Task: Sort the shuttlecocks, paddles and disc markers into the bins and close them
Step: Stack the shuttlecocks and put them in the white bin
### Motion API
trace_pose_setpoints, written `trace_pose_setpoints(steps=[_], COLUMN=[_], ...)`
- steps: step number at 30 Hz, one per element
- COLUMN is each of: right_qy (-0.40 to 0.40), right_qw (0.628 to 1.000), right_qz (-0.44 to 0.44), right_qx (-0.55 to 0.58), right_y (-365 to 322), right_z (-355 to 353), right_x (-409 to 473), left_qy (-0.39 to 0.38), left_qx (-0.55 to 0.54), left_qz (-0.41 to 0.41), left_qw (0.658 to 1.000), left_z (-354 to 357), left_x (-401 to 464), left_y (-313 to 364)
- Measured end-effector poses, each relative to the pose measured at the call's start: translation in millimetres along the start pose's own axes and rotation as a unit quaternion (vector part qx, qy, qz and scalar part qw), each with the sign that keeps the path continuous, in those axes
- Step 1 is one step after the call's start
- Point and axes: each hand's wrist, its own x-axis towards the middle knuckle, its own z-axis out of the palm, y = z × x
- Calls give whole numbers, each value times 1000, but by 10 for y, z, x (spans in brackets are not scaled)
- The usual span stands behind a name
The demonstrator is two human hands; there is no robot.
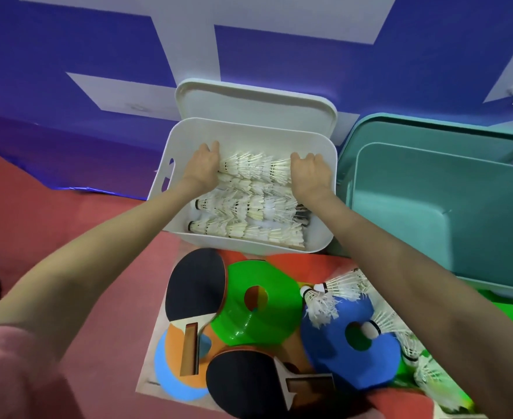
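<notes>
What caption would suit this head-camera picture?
Both hands, left and right, hold a row of shuttlecocks inside the white bin.

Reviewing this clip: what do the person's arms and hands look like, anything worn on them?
Both forearms are bare, with no gloves on the left hand or the right hand. No watch, ring or bracelet shows on either wrist. A pink short sleeve covers the left upper arm at the lower left; the right sleeve is out of frame.
</notes>
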Motion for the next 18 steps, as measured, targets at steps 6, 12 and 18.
trace_pose_setpoints(steps=[6,12,18], right_qy=[46,177,212], right_qw=[991,951,935], right_qz=[-58,-57,-14], right_qx=[114,245,283], right_y=[301,1014,1781], right_z=[-411,-506,-73], right_x=[-415,-1333,-2471], left_qy=[-17,84,195], left_qx=[1,-64,-125], left_qz=[13,93,230], left_qw=[1000,990,945], left_z=[-240,-422,-368], left_x=[-352,-1043,-1882], left_y=[240,915,1818])
